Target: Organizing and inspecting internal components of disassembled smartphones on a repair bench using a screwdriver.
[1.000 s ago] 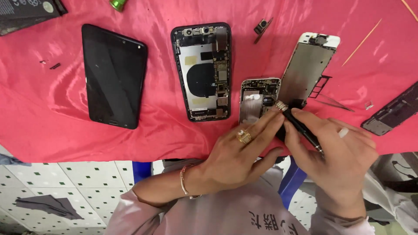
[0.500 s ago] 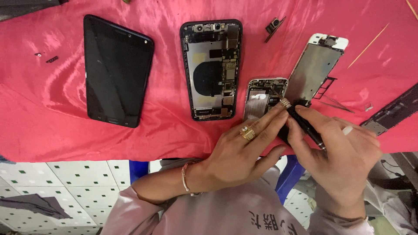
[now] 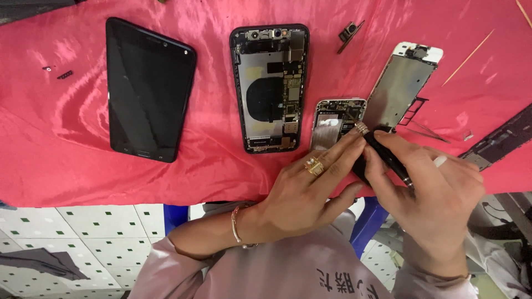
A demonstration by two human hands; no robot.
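A red satin cloth [image 3: 66,160] covers the table, its near edge hanging over a tiled floor. On the left lies a dark tablet [image 3: 148,88], face up. Right of it sits an opened phone body [image 3: 270,88], its boards and coil exposed. Further right, a detached screen panel [image 3: 402,86] leans back, its lower end hidden behind the fingers. Between them lies the small opened phone [image 3: 334,123], near the cloth's near edge, its lower half covered by the hands. The left hand [image 3: 310,191], ringed, rests on it with fingers stretched, grasping nothing I can see. The right hand [image 3: 429,191] is closed around a black screwdriver [image 3: 388,158], its tip hard to make out. A circuit strip [image 3: 499,141] is cut off at the right edge.
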